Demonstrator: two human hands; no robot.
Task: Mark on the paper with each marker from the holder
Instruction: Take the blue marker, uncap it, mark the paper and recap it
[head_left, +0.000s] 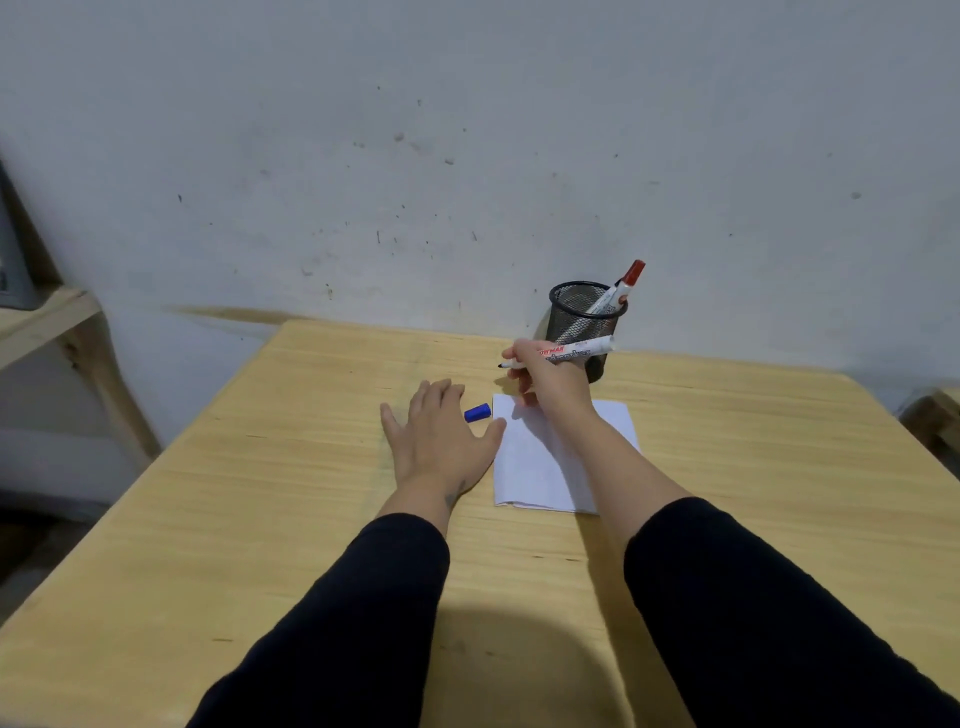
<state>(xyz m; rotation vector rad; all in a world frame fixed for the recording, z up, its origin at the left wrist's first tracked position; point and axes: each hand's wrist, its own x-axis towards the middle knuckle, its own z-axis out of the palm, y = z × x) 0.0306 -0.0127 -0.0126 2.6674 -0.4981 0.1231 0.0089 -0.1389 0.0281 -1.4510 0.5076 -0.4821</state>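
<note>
The uncapped marker (566, 353) was held in the right hand (550, 376), the fingers closed around its barrel; its long axis lay nearly level, the dark tip pointing to the person's left and the butt end reaching right, in front of the mesh holder (582, 325). The tip was carried beyond the far left corner of the paper (540, 457), not over the sheet; no mark could be made out on the visible part of the paper, though some of it was hidden by the right forearm. The blue cap (478, 412) lay on the bench (260, 467) just beside the paper's left edge, between the sheet and the left hand (441, 436); that hand was laid flat and spread, holding nothing, its thumb near the cap and at the paper's edge. A red-capped marker (621, 291) stood tilted in the holder. The tip was judged to need bringing back towards the person and down onto the sheet; the right hand was the nearer to the paper's far end.
</note>
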